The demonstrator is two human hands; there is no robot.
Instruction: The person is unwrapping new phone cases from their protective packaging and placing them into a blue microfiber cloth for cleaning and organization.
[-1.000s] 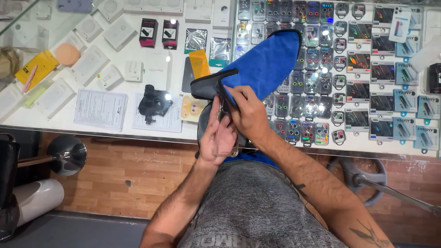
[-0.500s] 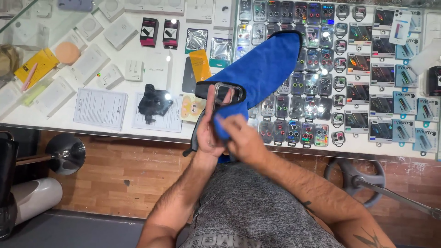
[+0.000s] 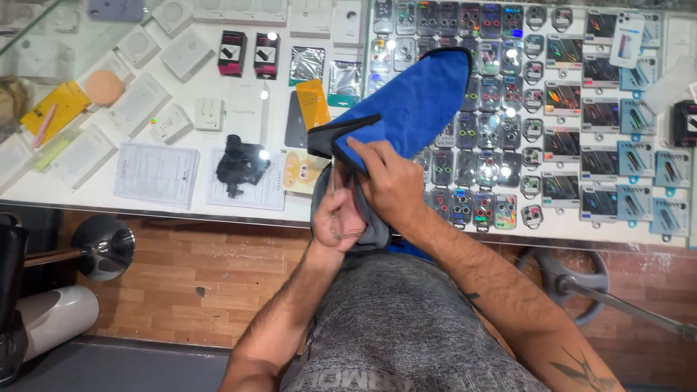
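Cloth (image 3: 414, 109) drapes up-and-away from right hand (image 3: 388, 181), which pinches it; left hand (image 3: 337, 221) grips clear case (image 3: 347, 210) just below.

The single head-mounted camera looks steeply down, close above both hands (roughly at chest level), covering the glass counter (image 3: 181, 210) and the floor (image 3: 181, 290) beneath.

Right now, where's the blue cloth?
Head view, centre: the blue cloth drapes over the glass counter, under the right hand, with the left hand beside it.
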